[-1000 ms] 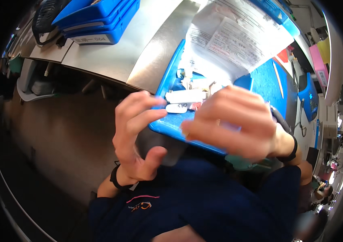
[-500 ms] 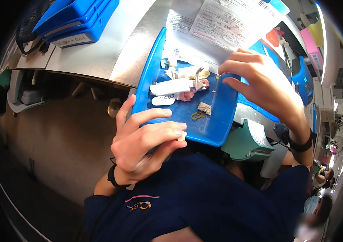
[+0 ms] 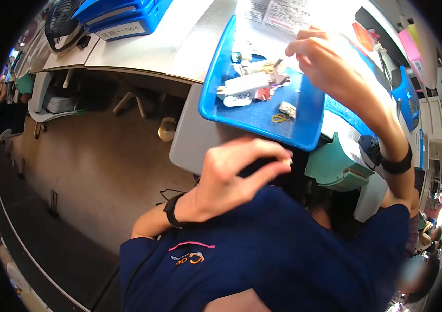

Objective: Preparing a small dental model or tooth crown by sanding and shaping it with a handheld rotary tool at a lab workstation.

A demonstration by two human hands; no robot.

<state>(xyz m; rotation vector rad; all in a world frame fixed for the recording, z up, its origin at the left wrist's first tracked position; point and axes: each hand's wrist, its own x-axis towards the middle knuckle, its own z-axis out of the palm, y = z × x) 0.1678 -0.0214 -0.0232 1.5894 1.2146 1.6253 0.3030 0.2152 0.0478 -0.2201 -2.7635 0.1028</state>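
Note:
My left hand is in front of the tray's near edge, thumb and forefinger pinching a small off-white, tooth-like piece. My right hand hovers over the right side of the blue tray, close to the papers, its fingers curled in; whatever they hold, if anything, is hidden. Inside the tray lie a white plastic hinged holder, some pink material and a white oval tag. A beige dental model piece rests beside yellow rubber bands.
Printed papers lie at the tray's far end. Stacked blue trays and a black fan stand at the far left. A green device sits right of the tray, with a blue tray-like object beyond.
My left hand has moved right, toward my body, still pinching the small piece. My right hand's fingers have curled in. The whole view has shifted, with the tray now higher and farther right.

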